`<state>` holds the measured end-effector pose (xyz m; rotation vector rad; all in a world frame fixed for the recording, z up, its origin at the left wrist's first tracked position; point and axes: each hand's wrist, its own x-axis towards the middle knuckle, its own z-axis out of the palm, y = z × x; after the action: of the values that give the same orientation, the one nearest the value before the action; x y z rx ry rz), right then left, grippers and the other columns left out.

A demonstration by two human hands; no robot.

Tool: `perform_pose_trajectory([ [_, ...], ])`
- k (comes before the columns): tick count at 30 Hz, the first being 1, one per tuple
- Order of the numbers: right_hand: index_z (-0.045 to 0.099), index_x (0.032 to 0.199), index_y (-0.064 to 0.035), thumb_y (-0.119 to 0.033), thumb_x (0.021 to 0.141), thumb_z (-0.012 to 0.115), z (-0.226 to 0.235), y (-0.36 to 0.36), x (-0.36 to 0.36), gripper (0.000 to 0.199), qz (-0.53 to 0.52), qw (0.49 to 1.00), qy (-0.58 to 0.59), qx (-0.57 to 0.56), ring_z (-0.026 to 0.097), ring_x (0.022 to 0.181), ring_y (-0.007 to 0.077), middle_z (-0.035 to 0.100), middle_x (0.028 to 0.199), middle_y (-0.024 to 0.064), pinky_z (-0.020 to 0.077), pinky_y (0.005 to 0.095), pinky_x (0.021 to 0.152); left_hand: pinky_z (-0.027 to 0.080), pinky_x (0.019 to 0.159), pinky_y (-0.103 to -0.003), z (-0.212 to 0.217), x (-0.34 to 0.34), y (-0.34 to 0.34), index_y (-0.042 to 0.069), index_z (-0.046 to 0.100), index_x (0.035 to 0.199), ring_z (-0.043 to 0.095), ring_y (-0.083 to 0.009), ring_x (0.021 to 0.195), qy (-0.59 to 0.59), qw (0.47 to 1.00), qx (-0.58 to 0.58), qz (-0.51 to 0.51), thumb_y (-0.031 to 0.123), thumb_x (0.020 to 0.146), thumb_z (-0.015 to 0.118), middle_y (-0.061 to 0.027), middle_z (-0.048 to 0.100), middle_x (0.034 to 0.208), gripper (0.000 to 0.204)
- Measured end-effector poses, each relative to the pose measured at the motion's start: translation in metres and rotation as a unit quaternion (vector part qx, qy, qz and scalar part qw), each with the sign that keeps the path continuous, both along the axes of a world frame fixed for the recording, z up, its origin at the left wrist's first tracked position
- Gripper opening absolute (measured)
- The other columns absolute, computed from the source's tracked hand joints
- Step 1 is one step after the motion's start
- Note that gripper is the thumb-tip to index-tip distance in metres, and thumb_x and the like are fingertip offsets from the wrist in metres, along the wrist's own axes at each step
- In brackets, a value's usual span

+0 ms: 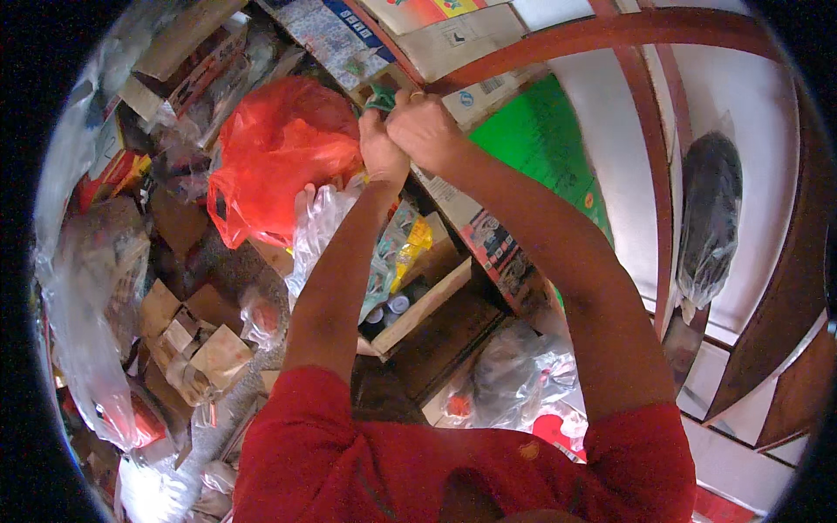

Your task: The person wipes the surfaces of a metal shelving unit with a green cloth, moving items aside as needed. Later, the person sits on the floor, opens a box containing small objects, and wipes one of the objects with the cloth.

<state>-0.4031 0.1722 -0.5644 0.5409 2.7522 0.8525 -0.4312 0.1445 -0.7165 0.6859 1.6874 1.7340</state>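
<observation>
The light in here is soft and fairly dim, brightest on the white wall (628, 166) to the right, with no hard shadows. The red plastic bag (279, 157) glows, slightly oversaturated. Clear plastic wrappings (87, 349) at the left catch pale glare. Edges bend strongly and fall into black corners; detail is soft and grainy throughout.

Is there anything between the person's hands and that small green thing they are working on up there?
Nothing visible. Both the left hand and the right hand are already closed on the green piece; the red plastic bag hangs beside them, not between.
</observation>
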Motion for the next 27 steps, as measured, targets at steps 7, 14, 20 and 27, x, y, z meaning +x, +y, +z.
perform_pose_trajectory([
  [7, 0.071, 0.077, -0.0075, -0.016, 0.066, 0.063, -0.025, 0.035, 0.008, 0.016, 0.021, 0.995, -0.096, 0.016, 0.064, 0.08, 0.023, 0.064, 0.085, 0.0098, 0.05, 0.0347, 0.064, 0.047, 0.079, -0.043, -0.011, 0.015, 0.023, 0.006, 0.061, 0.097, 0.054, -0.0361, 0.096, 0.285, 0.958, 0.014, -0.029, 0.017, 0.08, 0.057, -0.0161, 0.057, 0.096, 0.021],
  [14, 0.072, 0.096, -0.0107, -0.018, 0.077, 0.061, -0.094, 0.037, -0.02, 0.023, -0.112, 0.971, -0.2, -0.073, 0.061, 0.1, 0.0242, 0.066, 0.094, 0.0076, 0.0493, 0.0401, 0.073, 0.049, 0.083, -0.04, -0.048, 0.002, 0.025, 0.009, 0.061, 0.103, 0.058, -0.0328, 0.1, 0.187, 0.977, -0.05, -0.093, 0.019, 0.081, 0.057, -0.0149, 0.059, 0.104, 0.024],
  [20, 0.072, 0.1, -0.0148, -0.024, 0.084, 0.057, -0.225, 0.054, -0.006, 0.023, -0.205, 0.957, -0.2, -0.05, 0.055, 0.108, 0.0222, 0.064, 0.105, 0.004, 0.0473, 0.0407, 0.079, 0.05, 0.085, -0.04, -0.126, 0.017, 0.046, 0.013, 0.063, 0.105, 0.06, -0.0312, 0.102, 0.141, 0.959, -0.183, -0.162, 0.026, 0.084, 0.055, -0.0135, 0.064, 0.109, 0.026],
  [27, 0.071, 0.103, -0.0128, -0.025, 0.08, 0.06, -0.218, 0.038, -0.053, 0.029, -0.143, 0.921, -0.302, -0.199, 0.055, 0.109, 0.0223, 0.062, 0.114, 0.0074, 0.045, 0.0418, 0.083, 0.051, 0.083, -0.04, -0.213, 0.015, 0.042, 0.013, 0.064, 0.103, 0.061, -0.0312, 0.099, 0.138, 0.951, -0.21, -0.18, 0.027, 0.084, 0.055, -0.0139, 0.065, 0.106, 0.025],
])
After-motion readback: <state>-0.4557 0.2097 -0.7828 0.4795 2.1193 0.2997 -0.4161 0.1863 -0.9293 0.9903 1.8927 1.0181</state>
